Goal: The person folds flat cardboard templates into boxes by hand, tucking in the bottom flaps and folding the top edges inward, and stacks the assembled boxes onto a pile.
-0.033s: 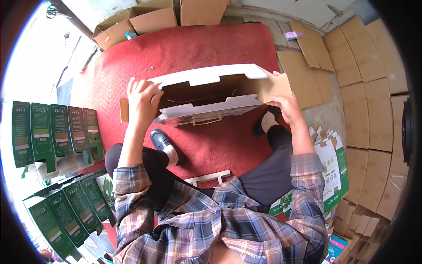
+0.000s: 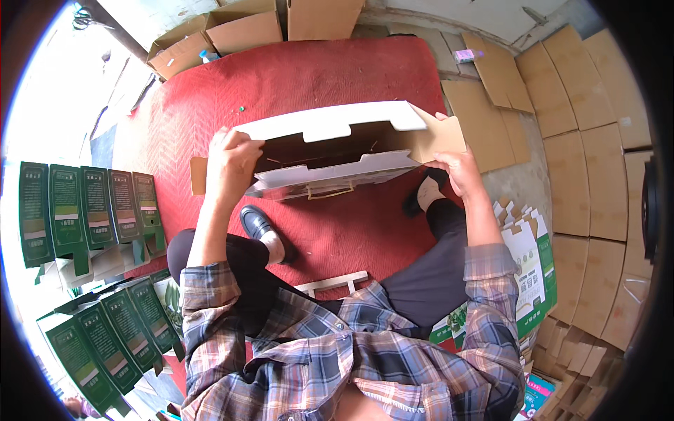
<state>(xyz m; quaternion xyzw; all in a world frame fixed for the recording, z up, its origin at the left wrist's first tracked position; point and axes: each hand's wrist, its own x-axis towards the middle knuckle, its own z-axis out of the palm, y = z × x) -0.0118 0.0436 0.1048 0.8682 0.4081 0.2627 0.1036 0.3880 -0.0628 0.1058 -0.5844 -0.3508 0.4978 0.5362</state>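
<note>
Between my hands is a white cardboard carton (image 2: pixel 330 126), its near opening facing me with the flaps unfolded and the dark inside showing. A thin cord handle (image 2: pixel 330 193) hangs on its lower side panel. My left hand (image 2: pixel 233 160) is closed over the carton's left end, its fingers bent at the edge; a brown end flap (image 2: pixel 199 175) sticks out beyond it. At the right end, my right hand (image 2: pixel 456 168) pinches the brown end flap (image 2: pixel 439 137), thumb on the near side and fingertips partly hidden behind.
Green printed cartons (image 2: pixel 67 210) stand in two rows at my left. Flattened green and white cartons (image 2: pixel 530 266) lean by my right leg. Brown boxes (image 2: pixel 569 182) are stacked along the right, and open brown boxes (image 2: pixel 246 31) line the far edge of the red mat (image 2: pixel 337 74).
My left hand's fingers have bent down and shifted slightly along the carton's left edge. The carton and my right hand stay almost where they were.
</note>
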